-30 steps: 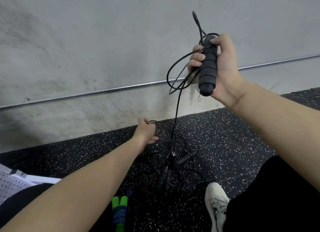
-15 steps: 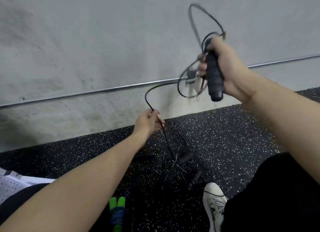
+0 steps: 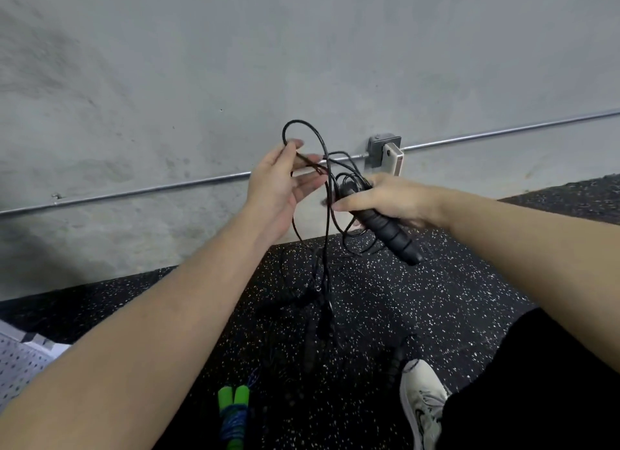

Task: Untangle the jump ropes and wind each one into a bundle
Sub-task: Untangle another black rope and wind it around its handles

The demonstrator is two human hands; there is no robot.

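While your right hand [image 3: 385, 198] stays out of the count, tally the rest: two hands raised in front of the wall [image 3: 302, 64], one black ribbed handle [image 3: 389, 231] in the air, and one thin black cord [image 3: 322, 168] looping between them. Your right hand is clamped round the upper end of that handle, fingers curled over it, with the handle slanting down and to the right so its free end hangs over the floor [image 3: 419, 298]. Your left hand [image 3: 278, 184] is raised just beside it, palm turned toward you, its fingers mostly straight and spread; the cord runs across the fingertips near the thumb, but you cannot tell whether it is pinched or only resting there. From the hands, several strands of cord drop to a tangle of black ropes [image 3: 318, 308] on the speckled floor, where at least three more dark handles lie among the loops; blur hides the exact number. One wound bundle with two green handles [image 3: 235, 409] and blue cord lies near the bottom edge, apart from the tangle. One white shoe [image 3: 422, 402] sits to the right of it. Open floor lies to the right of the tangle up to the wall's base. A metal conduit [image 3: 151, 189] runs along the wall to one grey box [image 3: 382, 154]. A perforated white panel [image 3: 16, 362] shows at the left edge.
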